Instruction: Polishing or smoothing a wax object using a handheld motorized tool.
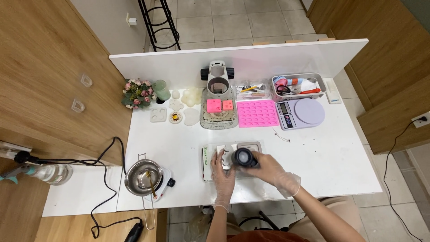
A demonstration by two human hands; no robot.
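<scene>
Both my hands wear clear thin gloves. My right hand (271, 169) grips a short black cylinder (242, 157) with its round end facing up, held over a flat white tray (207, 157) near the table's front edge. My left hand (222, 175) rests on the tray just left of the cylinder, fingers spread over a pale mould piece (222, 149) lying in it. Part of the tray is hidden under my hands.
Behind the tray are a pink silicone mould (256, 113), a lilac kitchen scale (301, 113), a white stand (218, 96) holding two pink blocks, a grey tool bin (298, 86) and flowers (137, 93). A steel pot on a small burner (144, 178) sits front left, cables trailing off.
</scene>
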